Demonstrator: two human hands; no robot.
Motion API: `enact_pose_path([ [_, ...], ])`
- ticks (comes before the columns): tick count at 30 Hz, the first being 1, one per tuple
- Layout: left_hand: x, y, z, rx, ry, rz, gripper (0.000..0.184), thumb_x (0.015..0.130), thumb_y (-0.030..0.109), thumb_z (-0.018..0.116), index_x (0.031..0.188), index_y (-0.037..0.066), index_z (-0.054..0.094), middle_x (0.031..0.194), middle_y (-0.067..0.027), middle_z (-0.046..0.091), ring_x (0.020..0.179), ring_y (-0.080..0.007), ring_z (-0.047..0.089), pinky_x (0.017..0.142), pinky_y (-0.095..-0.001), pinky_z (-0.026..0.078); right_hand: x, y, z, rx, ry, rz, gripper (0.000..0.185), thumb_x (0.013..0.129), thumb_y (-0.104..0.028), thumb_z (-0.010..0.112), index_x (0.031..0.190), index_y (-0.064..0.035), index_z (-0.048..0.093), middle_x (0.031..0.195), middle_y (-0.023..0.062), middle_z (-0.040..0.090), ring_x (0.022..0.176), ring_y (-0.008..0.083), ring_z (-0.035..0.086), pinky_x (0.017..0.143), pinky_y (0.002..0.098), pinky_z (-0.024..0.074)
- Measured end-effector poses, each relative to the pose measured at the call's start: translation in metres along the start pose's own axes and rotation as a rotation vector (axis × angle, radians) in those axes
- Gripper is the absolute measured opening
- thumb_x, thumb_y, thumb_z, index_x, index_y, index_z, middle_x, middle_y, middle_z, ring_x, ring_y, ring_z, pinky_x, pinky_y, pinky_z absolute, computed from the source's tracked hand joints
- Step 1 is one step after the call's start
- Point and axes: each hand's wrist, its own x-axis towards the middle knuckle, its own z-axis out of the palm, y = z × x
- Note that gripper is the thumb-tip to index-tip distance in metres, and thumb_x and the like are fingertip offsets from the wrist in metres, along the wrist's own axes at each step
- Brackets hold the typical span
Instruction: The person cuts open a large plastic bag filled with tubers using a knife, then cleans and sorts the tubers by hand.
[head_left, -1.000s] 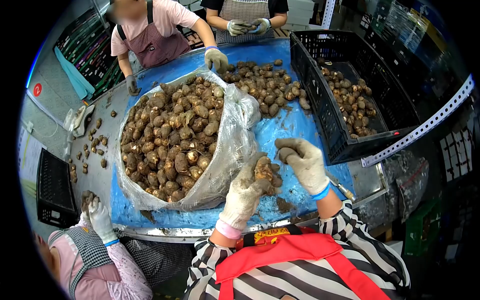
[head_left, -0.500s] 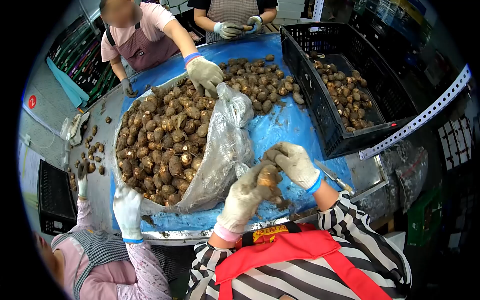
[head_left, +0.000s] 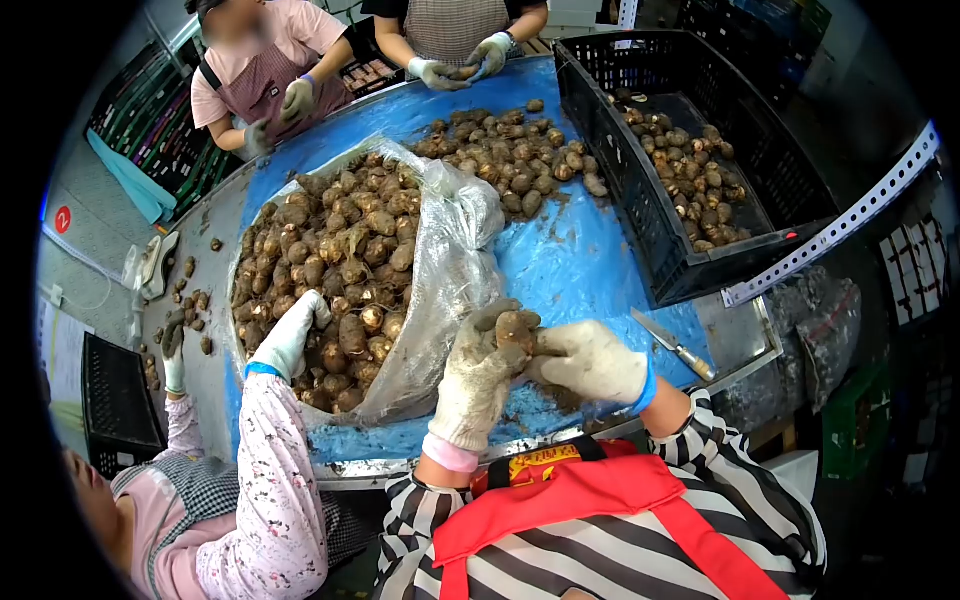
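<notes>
My gloved left hand [head_left: 475, 378] is closed around a brown root [head_left: 516, 331] above the near edge of the blue sheet [head_left: 570, 262]. From the right, my gloved right hand [head_left: 592, 364] meets it, its fingers bent against the root's side; whether they pinch a piece of it is hidden. To the right of my right hand lies a knife [head_left: 676, 345] with a light handle. A large plastic sack [head_left: 452, 260] full of brown roots [head_left: 350, 240] stands open on my left. More roots [head_left: 510, 155] are heaped on the sheet behind it.
A black crate [head_left: 640, 200] with roots inside stands at the right, beside a perforated metal bar [head_left: 840, 225]. Two co-workers stand across the table. Another co-worker at the left reaches a gloved hand [head_left: 290, 340] into the sack. A black crate [head_left: 120, 395] is at far left.
Both my hands have turned around the root, which now sits higher in my left fingers. The left co-worker's hand has entered the sack; a co-worker across has withdrawn a hand from it.
</notes>
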Motion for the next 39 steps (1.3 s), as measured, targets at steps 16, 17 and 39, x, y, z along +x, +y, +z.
enact_pose_path([
  [16, -0.012, 0.005, 0.023, 0.501, 0.152, 0.110, 0.059, 0.089, -0.001, 0.070, 0.144, -0.007, 0.049, 0.132, -0.0173, 0.063, 0.112, -0.0203, 0.065, 0.091, -0.0304, 0.057, 0.005, -0.012, -0.008, 0.046, 0.181, 0.068, 0.027, 0.090, -0.020, 0.063, 0.111, -0.0082, 0.074, 0.096, 0.0210, 0.071, 0.092, 0.0381, 0.069, 0.081, 0.0443, 0.0554],
  [17, -0.015, 0.006, 0.027, 0.463, 0.176, 0.104, 0.059, 0.088, -0.002, 0.070, 0.144, -0.007, 0.051, 0.129, -0.0166, 0.066, 0.112, -0.0197, 0.065, 0.092, -0.0298, 0.056, 0.006, -0.006, -0.006, 0.120, 0.152, 0.095, 0.026, 0.090, -0.020, 0.063, 0.111, -0.0082, 0.074, 0.095, 0.0212, 0.071, 0.091, 0.0390, 0.069, 0.081, 0.0456, 0.0554],
  [39, -0.022, 0.017, -0.002, -0.151, -0.120, -0.041, 0.081, 0.097, 0.039, 0.067, 0.152, -0.008, 0.031, 0.141, -0.0251, 0.053, 0.100, -0.0286, 0.071, 0.073, -0.0327, 0.065, 0.016, -0.002, -0.019, 0.293, -0.067, 0.051, 0.028, 0.091, -0.010, 0.057, 0.114, -0.0005, 0.068, 0.093, 0.0199, 0.072, 0.084, 0.0279, 0.071, 0.075, 0.0368, 0.0555],
])
